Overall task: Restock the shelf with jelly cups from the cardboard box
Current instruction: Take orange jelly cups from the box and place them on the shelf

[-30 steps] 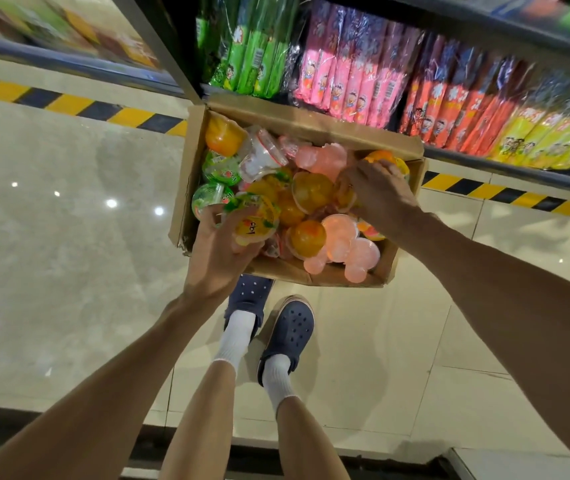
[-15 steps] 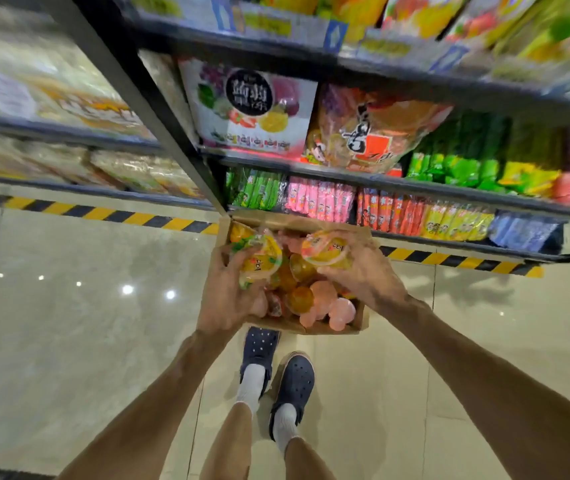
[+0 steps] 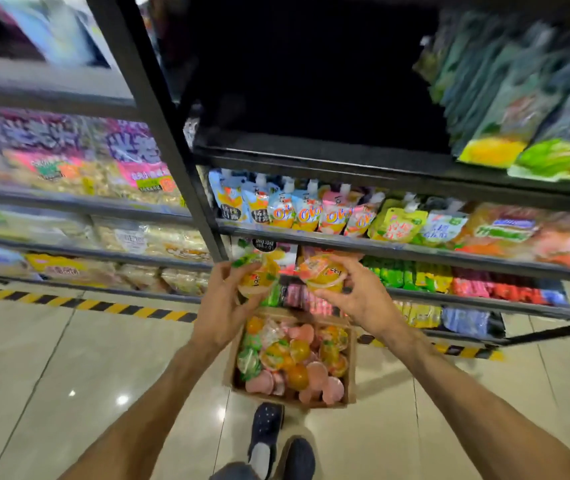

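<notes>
Head view shows both hands raised above the cardboard box (image 3: 293,362), each with a jelly cup. The left hand (image 3: 223,306) has its fingers curled round an orange jelly cup (image 3: 256,277) with a green and yellow lid, thumb on the near side. The right hand (image 3: 359,296) pinches a second orange jelly cup (image 3: 323,273) between thumb and curled fingers, the cup tilted with its lid towards the camera. The two cups are near each other but apart, in front of the lower shelves.

Below the hands the open box sits on the tiled floor (image 3: 51,375), just beside the base of the rack, filled with loose jelly cups (image 3: 290,351) in orange, pink and green. Two dark clogs (image 3: 266,427) with white socks stand just behind the box.

A dark upright post (image 3: 172,161) slants down between two shelf bays and ends just above the left hand. Right of it, a shelf of spouted pouches (image 3: 311,211) hangs above the hands, with rows of small stick packs (image 3: 432,275) on the shelves below. Higher up is a dark shelf bay (image 3: 311,81) whose front lip (image 3: 311,161) juts out over the pouches; blurred green bags (image 3: 536,109) fill its right side. The left bay holds blurred snack bags (image 3: 103,161). Yellow-and-black hazard tape (image 3: 86,304) runs along the floor at the rack's foot, and open floor spreads to the left and right of the box.
</notes>
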A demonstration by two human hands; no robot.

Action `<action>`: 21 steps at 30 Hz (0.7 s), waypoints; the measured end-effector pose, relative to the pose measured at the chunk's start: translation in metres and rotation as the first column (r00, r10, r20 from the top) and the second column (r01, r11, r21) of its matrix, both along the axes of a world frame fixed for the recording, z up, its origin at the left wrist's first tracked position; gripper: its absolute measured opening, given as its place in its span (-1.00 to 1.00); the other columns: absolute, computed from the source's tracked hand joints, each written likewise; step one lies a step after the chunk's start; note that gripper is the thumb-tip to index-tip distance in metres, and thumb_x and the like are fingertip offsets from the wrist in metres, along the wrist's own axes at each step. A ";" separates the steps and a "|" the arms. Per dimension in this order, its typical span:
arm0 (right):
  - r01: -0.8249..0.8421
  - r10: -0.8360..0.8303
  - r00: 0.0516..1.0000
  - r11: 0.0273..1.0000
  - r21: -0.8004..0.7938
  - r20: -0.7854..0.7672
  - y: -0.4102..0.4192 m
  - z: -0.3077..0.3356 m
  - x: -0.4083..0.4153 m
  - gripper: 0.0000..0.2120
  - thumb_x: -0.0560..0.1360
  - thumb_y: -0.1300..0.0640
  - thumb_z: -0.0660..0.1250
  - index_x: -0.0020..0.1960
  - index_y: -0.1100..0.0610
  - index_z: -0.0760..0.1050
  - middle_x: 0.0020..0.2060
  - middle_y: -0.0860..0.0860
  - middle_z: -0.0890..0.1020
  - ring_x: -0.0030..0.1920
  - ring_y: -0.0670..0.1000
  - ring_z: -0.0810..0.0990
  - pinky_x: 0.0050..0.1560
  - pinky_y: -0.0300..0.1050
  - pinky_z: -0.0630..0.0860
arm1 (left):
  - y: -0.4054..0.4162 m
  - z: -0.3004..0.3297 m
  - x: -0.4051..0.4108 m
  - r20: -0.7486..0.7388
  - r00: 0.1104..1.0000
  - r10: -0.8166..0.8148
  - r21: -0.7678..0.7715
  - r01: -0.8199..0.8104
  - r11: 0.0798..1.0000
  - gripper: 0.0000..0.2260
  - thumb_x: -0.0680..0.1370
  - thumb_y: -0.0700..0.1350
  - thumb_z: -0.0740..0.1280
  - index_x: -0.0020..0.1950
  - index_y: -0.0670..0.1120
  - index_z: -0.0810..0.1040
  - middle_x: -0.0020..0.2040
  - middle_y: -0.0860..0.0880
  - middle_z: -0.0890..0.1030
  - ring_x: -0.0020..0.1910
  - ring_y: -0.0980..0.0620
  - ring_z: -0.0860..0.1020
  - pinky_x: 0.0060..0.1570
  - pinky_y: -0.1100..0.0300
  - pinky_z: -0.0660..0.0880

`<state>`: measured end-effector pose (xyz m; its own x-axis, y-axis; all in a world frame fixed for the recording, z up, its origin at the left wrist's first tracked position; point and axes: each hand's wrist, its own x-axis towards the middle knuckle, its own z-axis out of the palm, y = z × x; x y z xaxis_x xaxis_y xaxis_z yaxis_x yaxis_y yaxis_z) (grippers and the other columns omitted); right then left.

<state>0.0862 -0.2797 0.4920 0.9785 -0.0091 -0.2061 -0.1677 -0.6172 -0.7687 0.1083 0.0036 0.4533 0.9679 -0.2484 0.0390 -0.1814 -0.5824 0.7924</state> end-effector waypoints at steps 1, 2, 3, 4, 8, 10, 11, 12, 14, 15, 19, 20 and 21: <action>-0.010 0.010 1.000 1.000 0.018 0.021 0.000 0.021 0.001 -0.35 0.40 -0.08 0.63 0.42 -0.06 0.48 0.16 -0.20 0.59 0.14 -0.16 0.62 0.27 -0.08 0.58 | 0.000 0.020 0.001 0.023 1.000 0.004 -0.009 -0.004 1.000 -0.54 0.56 0.15 0.46 0.45 0.17 0.50 0.28 0.05 0.35 0.26 0.05 0.46 0.22 0.02 0.56; -0.013 0.012 0.999 1.000 0.012 0.043 -0.001 0.040 0.002 -0.36 0.41 -0.06 0.62 0.42 -0.04 0.48 0.21 -0.16 0.60 0.17 -0.15 0.61 0.27 -0.09 0.57 | 0.000 0.040 0.002 0.047 0.999 0.007 -0.011 -0.006 1.000 -0.54 0.56 0.15 0.46 0.45 0.17 0.51 0.27 0.05 0.36 0.22 0.07 0.48 0.22 0.07 0.54; -0.019 0.018 0.997 1.000 0.011 0.075 -0.001 0.058 0.002 -0.36 0.42 -0.07 0.61 0.43 -0.04 0.47 0.26 -0.13 0.59 0.21 -0.14 0.60 0.28 -0.13 0.55 | 0.000 0.059 0.003 0.074 0.997 0.004 -0.024 -0.002 1.000 -0.55 0.56 0.14 0.46 0.45 0.17 0.51 0.26 0.05 0.38 0.19 0.09 0.50 0.21 0.15 0.52; -0.022 0.022 0.995 1.000 0.000 0.099 -0.001 0.076 0.002 -0.36 0.43 -0.09 0.60 0.45 -0.06 0.46 0.28 -0.13 0.58 0.24 -0.13 0.58 0.29 -0.18 0.51 | 0.001 0.077 0.005 0.102 0.995 -0.005 -0.051 0.010 0.999 -0.55 0.56 0.13 0.46 0.44 0.15 0.52 0.26 0.04 0.39 0.18 0.12 0.51 0.20 0.26 0.49; -0.041 0.047 0.980 0.999 -0.036 0.192 0.000 0.142 0.004 -0.38 0.47 -0.12 0.55 0.46 -0.05 0.45 0.25 -0.17 0.54 0.23 -0.16 0.53 0.20 -0.39 0.45 | 0.000 0.149 0.012 0.152 0.988 -0.013 -0.068 0.023 0.997 -0.57 0.54 0.12 0.46 0.40 0.18 0.54 0.28 0.03 0.36 0.11 0.25 0.45 0.12 0.58 0.30; -0.037 0.042 0.967 0.999 -0.025 0.250 0.002 0.170 0.004 -0.38 0.46 -0.17 0.55 0.44 -0.04 0.47 0.26 -0.13 0.59 0.23 -0.13 0.57 0.25 -0.14 0.53 | 0.001 0.181 0.014 0.214 0.977 -0.009 -0.091 0.029 0.995 -0.57 0.53 0.20 0.42 0.39 0.21 0.54 0.24 0.07 0.36 0.10 0.27 0.43 0.13 0.58 0.28; -0.037 0.039 0.960 0.999 -0.010 0.278 0.003 0.183 0.004 -0.35 0.44 -0.24 0.54 0.44 -0.05 0.47 0.25 -0.13 0.60 0.22 -0.13 0.59 0.25 -0.05 0.55 | 0.001 0.196 0.016 0.251 0.968 -0.016 -0.107 0.044 0.993 -0.56 0.53 0.24 0.40 0.39 0.21 0.54 0.23 0.11 0.36 0.13 0.29 0.43 0.14 0.57 0.28; -0.038 0.035 0.954 0.999 0.005 0.299 0.003 0.195 0.004 -0.33 0.41 -0.30 0.52 0.43 -0.07 0.47 0.23 -0.14 0.62 0.20 -0.14 0.61 0.22 0.00 0.57 | 0.002 0.210 0.019 0.279 0.960 -0.019 -0.116 0.053 0.992 -0.56 0.53 0.25 0.40 0.39 0.20 0.54 0.23 0.13 0.35 0.19 0.30 0.42 0.16 0.55 0.29; -0.027 0.011 0.943 0.999 0.044 0.332 0.004 0.220 0.007 -0.35 0.39 -0.27 0.55 0.41 -0.11 0.48 0.20 -0.16 0.64 0.14 -0.17 0.65 0.16 0.04 0.63 | 0.003 0.233 0.027 0.338 0.941 -0.014 -0.122 0.059 0.991 -0.55 0.52 0.24 0.44 0.39 0.18 0.55 0.23 0.10 0.37 0.27 0.25 0.43 0.20 0.52 0.30; -0.030 0.009 0.935 0.998 0.054 0.354 0.005 0.232 0.009 -0.38 0.41 -0.19 0.57 0.40 -0.11 0.49 0.19 -0.16 0.65 0.12 -0.18 0.66 0.16 0.01 0.63 | 0.004 0.245 0.029 0.358 0.934 -0.011 -0.129 0.061 0.990 -0.54 0.50 0.21 0.45 0.39 0.18 0.56 0.23 0.08 0.38 0.28 0.22 0.44 0.21 0.48 0.34; -0.054 0.026 0.891 0.997 0.050 0.453 0.010 0.284 0.014 -0.47 0.48 -0.13 0.54 0.40 -0.15 0.48 0.21 -0.23 0.61 0.14 -0.23 0.63 0.16 -0.17 0.57 | 0.002 0.296 0.037 0.450 0.893 -0.022 -0.139 0.095 0.986 -0.57 0.53 0.07 0.51 0.38 0.23 0.54 0.27 0.09 0.39 0.27 0.23 0.45 0.19 0.35 0.44; -0.058 0.031 0.886 0.997 0.045 0.463 0.010 0.296 0.015 -0.48 0.49 -0.16 0.53 0.39 -0.20 0.46 0.22 -0.26 0.60 0.15 -0.23 0.62 0.16 -0.19 0.55 | 0.001 0.308 0.040 0.468 0.883 -0.021 -0.137 0.096 0.986 -0.57 0.54 0.06 0.51 0.38 0.23 0.54 0.28 0.09 0.39 0.28 0.22 0.45 0.19 0.33 0.45; -0.063 0.034 0.879 0.997 0.046 0.476 0.009 0.307 0.017 -0.49 0.49 -0.20 0.51 0.39 -0.23 0.45 0.22 -0.27 0.60 0.17 -0.23 0.61 0.18 -0.17 0.55 | -0.001 0.320 0.042 0.483 0.875 -0.019 -0.140 0.098 0.985 -0.57 0.54 0.05 0.51 0.39 0.23 0.53 0.29 0.09 0.39 0.29 0.20 0.45 0.18 0.30 0.47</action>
<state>0.1034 -0.2708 0.7985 0.9580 0.0382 0.2842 0.2549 -0.5672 -0.7831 0.1499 0.0030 0.7733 0.8043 -0.2561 0.5362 -0.5912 -0.4354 0.6789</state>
